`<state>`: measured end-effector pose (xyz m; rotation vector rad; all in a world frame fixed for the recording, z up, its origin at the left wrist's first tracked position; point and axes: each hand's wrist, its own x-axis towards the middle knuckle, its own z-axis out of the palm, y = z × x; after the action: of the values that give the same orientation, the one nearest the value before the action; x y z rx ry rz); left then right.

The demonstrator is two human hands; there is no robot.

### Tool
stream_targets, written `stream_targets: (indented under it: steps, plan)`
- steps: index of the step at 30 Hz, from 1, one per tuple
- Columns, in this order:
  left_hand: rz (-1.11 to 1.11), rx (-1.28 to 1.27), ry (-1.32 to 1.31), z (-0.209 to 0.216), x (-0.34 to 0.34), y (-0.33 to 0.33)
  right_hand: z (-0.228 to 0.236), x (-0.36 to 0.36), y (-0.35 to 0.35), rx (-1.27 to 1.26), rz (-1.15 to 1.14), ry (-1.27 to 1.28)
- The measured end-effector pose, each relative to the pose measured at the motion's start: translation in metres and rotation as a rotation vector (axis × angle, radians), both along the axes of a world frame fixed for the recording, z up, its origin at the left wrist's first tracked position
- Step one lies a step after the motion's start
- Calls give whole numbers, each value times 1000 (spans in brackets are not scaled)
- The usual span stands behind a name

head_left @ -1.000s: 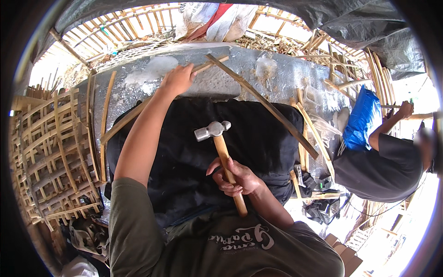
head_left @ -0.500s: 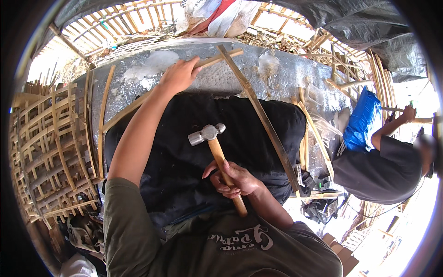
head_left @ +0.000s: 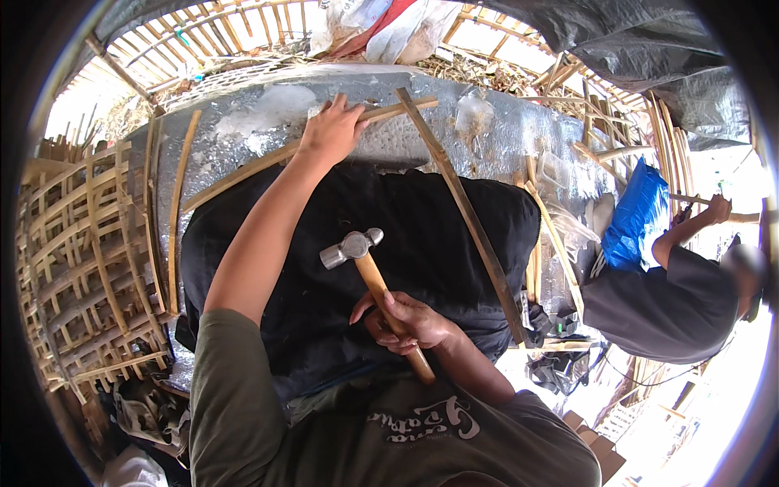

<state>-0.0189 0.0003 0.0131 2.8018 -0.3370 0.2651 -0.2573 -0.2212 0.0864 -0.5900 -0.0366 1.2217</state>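
Left hand [head_left: 331, 134] gripped a bamboo strip [head_left: 389, 111], right hand [head_left: 410, 325] a hammer [head_left: 373, 280].
Over the silvery worktop [head_left: 519, 130], the bamboo strip crossed a second strip [head_left: 466, 208]; a firm grip near that crossing, with the hammer clear, seemed best.

the left fingers [head_left: 350, 119] hold a bamboo strip [head_left: 381, 114] while the right fingers [head_left: 380, 327] grip a wooden-handled hammer [head_left: 371, 274].

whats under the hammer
Black cloth shows around the upper part of the hammer. The spot directly beneath it, and whatever the right hand overlaps, is covered and cannot be seen.
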Motion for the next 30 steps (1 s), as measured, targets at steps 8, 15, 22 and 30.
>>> stream_targets:
  steps: [8, 15, 22, 30]
  plan:
    - [101, 48, 3, -1, -2, -3, -3, 2, -1, 0, -13, 0]
    - [199, -24, 8, 1, 1, -2, -5, 3, -2, 18, -4, -10]
    - [212, -131, 76, -5, 5, 5, -6, 5, -1, 9, -24, 2]
    - [291, 27, 139, -12, 12, 1, -8, 7, -1, -4, -15, -7]
